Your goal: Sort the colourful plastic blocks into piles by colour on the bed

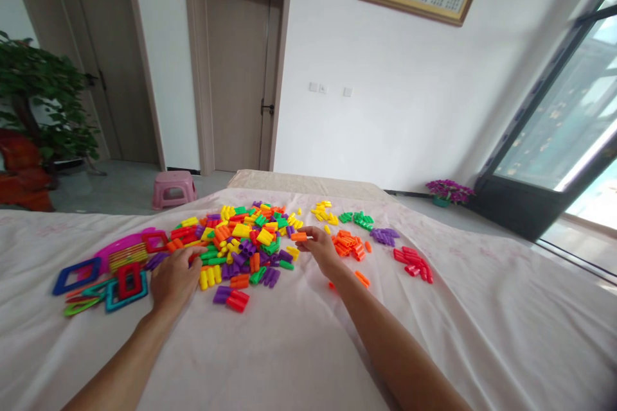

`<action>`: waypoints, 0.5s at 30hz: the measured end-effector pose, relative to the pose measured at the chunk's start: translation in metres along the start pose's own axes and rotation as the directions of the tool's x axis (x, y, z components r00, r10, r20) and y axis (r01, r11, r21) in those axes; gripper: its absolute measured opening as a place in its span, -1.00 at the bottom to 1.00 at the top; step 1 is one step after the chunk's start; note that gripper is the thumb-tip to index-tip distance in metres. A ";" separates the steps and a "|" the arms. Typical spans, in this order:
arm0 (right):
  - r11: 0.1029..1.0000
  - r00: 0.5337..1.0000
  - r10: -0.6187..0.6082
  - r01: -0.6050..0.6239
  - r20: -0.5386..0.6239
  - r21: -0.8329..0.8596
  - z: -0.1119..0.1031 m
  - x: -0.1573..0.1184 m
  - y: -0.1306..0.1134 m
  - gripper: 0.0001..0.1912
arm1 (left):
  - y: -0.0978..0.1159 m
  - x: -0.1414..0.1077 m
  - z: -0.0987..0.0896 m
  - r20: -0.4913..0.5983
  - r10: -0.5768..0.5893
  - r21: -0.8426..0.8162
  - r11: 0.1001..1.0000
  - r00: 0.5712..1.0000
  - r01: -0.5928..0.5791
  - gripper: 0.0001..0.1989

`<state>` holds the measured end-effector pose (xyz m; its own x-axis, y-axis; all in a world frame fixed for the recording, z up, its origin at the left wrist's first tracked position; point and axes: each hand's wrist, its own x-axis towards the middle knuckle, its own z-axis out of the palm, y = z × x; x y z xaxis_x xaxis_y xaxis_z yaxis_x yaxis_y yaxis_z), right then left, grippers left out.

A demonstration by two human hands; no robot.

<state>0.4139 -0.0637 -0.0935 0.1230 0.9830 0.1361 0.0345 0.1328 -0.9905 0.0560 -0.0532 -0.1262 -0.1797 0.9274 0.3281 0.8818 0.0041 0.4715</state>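
A mixed pile of small plastic tube pieces (248, 241) in several colours lies on the cloth-covered table. My right hand (318, 249) pinches an orange piece (298, 237) at the pile's right edge. At the left edge of the pile is my left hand (177, 275), fingers curled by a red-orange piece; what they hold, if anything, is hidden. Separate groups lie to the right: yellow pieces (324, 212), green pieces (362, 220), purple pieces (384, 236), orange pieces (349, 244) and red pieces (413, 263).
Flat coloured frames, among them a blue frame (77, 276) and a teal frame (126, 291), lie left of my left hand. Purple and red pieces (231, 298) rest in front of the pile. Beyond the table stands a pink stool (174, 189).
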 end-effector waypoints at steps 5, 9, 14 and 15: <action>0.997 0.997 -0.005 -0.001 0.072 0.077 -0.022 -0.038 -0.008 -0.66 | -0.001 0.000 0.000 0.022 0.001 -0.002 1.000 1.000 -0.001 -0.56; 0.992 0.994 0.014 -0.001 0.107 -0.125 -0.052 -0.056 -0.016 -0.71 | 0.000 0.000 -0.001 0.024 -0.003 0.013 1.000 1.000 0.003 -0.56; 0.890 1.000 -0.021 0.024 0.011 -0.455 -0.088 -0.063 -0.025 -0.62 | 0.002 -0.001 -0.004 0.023 -0.014 0.017 1.000 1.000 0.014 -0.55; 0.864 0.999 -0.044 0.033 -0.009 -0.502 -0.092 -0.066 -0.025 -0.63 | 0.002 -0.001 -0.004 0.025 -0.013 0.016 1.000 1.000 0.013 -0.55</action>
<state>0.4965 -0.1431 -0.0761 0.1300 0.9751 0.1795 0.5316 0.0842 -0.8428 0.0561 -0.0553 -0.1224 -0.1802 0.9365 0.3009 0.8864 0.0220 0.4624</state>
